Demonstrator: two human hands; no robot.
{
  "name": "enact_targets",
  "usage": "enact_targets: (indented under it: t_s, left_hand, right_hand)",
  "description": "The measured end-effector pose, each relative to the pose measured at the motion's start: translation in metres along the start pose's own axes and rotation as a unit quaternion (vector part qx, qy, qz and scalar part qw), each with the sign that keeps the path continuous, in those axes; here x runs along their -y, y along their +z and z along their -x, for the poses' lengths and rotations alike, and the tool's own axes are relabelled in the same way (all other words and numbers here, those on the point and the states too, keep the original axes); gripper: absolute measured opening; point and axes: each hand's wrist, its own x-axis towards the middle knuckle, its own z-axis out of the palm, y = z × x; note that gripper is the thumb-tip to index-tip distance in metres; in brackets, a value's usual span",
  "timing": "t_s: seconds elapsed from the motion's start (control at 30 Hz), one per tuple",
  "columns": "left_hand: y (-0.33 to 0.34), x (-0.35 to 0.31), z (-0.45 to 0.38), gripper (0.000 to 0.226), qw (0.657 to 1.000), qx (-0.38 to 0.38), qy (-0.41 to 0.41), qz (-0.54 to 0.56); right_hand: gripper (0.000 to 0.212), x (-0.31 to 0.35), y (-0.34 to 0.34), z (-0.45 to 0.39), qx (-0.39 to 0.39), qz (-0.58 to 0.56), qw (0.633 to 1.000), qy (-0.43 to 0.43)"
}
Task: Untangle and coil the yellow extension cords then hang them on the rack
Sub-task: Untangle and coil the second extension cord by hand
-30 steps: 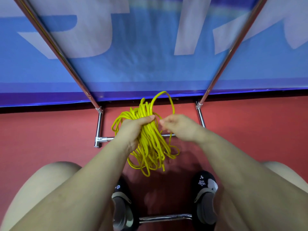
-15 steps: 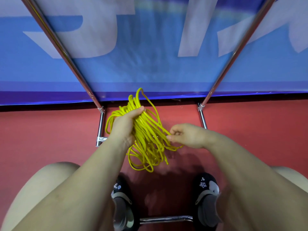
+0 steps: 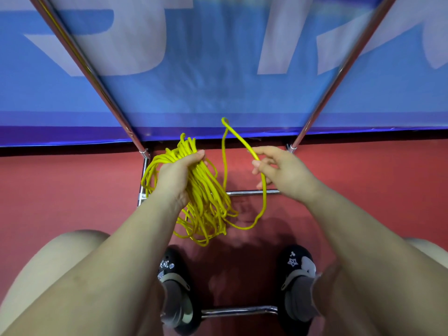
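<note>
- Two hands share the work: my left hand (image 3: 178, 177) grips the bundle of yellow extension cord (image 3: 206, 197) at its upper end, fingers curled round the gathered loops so they cannot slide apart while the rest hangs free below my fist.
- My right hand (image 3: 282, 172) pinches one single loose strand (image 3: 238, 139) between thumb and fingertips and holds it up and away from the bundle, with clear space between the two.
- That strand rises to a bend above my fingers, drops back toward the bundle, and a second length sags in a low loop under my right wrist.
- I judge I hold it apart so I can see where it runs before laying it on as the next turn.
- Bundle and strand hang in the air above the red floor (image 3: 72, 190), between my knees and the chrome rack frame (image 3: 252, 192), touching neither as far as I can tell.
- No container shows in view; nothing hangs on the rack yet.
</note>
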Motion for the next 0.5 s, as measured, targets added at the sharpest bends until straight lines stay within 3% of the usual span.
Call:
enact_targets:
  t_s: [0.3,0.5]
  left_hand:
    - [0.012,0.011,0.005,0.018,0.998,0.056,-0.038,-0.004]
    - [0.011,0.008,0.001,0.019,0.996,0.044,-0.065,0.031]
  right_hand:
    - [0.021,0.005,0.014,0.006,0.053,0.049,0.997,-0.030]
    - [0.017,0.005,0.014,0.009,0.094,0.032,0.995,-0.014]
